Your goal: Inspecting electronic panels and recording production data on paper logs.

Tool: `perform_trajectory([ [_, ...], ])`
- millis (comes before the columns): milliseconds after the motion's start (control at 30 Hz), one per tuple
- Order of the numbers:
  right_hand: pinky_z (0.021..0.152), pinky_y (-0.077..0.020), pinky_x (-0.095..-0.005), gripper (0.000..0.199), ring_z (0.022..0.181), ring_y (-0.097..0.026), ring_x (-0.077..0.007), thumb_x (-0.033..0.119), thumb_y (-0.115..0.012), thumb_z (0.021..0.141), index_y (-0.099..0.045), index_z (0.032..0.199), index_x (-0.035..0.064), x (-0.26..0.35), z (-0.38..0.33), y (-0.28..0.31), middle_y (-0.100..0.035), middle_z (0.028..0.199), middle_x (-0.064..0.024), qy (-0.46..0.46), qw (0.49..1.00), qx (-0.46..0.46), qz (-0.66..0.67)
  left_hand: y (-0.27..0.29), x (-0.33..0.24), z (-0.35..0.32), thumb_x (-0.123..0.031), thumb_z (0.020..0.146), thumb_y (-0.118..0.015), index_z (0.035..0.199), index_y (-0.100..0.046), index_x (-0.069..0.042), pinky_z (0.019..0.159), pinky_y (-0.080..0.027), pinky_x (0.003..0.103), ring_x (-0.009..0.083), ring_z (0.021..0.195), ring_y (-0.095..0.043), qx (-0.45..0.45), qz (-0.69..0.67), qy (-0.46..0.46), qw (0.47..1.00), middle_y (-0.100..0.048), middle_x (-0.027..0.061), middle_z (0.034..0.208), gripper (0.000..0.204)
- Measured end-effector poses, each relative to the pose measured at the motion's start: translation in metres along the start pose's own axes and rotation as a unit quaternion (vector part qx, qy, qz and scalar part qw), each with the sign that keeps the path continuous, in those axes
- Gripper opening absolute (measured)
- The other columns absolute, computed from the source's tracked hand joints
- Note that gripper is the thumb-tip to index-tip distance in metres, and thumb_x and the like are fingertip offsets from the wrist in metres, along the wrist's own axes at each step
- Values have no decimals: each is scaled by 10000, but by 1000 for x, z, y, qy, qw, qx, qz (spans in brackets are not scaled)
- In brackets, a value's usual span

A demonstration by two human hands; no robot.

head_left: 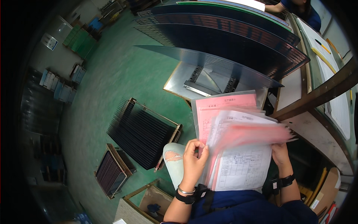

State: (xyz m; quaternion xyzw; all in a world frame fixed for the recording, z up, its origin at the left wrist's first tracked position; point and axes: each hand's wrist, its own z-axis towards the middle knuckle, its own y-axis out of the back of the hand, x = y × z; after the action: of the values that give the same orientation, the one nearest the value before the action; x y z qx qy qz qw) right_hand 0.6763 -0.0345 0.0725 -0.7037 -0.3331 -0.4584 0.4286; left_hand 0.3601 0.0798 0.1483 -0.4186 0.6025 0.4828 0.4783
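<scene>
A stack of printed forms in clear sleeves lies over my lap. At its back is a pink form (227,102), and a white form (242,168) lies nearest me. Between them a pink sheet (250,135) is blurred by motion, lifted partway across the stack. My left hand (195,158) is closed at the stack's left edge, thumb and forefinger pinched on the sleeves. At the right edge my right hand (279,154) grips the forms near the white one, its fingertips partly hidden behind them.
Large dark panels (223,41) stand upright in a row ahead, above a metal stand (201,89). Two racks of thin plates, one larger (141,132) and one smaller (111,170), sit on the green floor. A desk (311,48) with papers and pens is at right; another person (307,16) is beyond.
</scene>
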Motion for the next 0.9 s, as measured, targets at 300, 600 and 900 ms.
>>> perform_trajectory([
  [300, 732, -435, -331, 372, 708, -540, -215, 444, -404, 923, -479, 861, 85, -5, 21, 25, -594, 762, -113, 43, 958, 223, 174, -1, -3, 1, -29, 883, -543, 905, -476, -46, 802, -384, 202, 61, 878, -481, -1, -144, 43, 989, -513, 6, 949, 73],
  [600, 634, -459, -243, 629, 649, -530, -97, 231, -568, 882, -274, 1394, 15, 49, 1, -44, -567, 731, -24, -57, 998, -4, 3, 13, 2, -1, 5, 814, -573, 904, -609, -31, 900, -360, 282, 135, 1017, -461, 127, -53, 2, 991, -492, 55, 1080, 104],
  [900, 742, -446, -225, 455, 784, -546, -85, 90, -638, 814, -495, 1229, -27, 43, 28, -17, -591, 874, -18, -93, 979, 152, -98, 28, -8, -2, -41, 788, -594, 875, -646, -42, 950, -329, 321, 223, 1096, -448, 258, -72, -51, 962, -458, 99, 1159, 102],
])
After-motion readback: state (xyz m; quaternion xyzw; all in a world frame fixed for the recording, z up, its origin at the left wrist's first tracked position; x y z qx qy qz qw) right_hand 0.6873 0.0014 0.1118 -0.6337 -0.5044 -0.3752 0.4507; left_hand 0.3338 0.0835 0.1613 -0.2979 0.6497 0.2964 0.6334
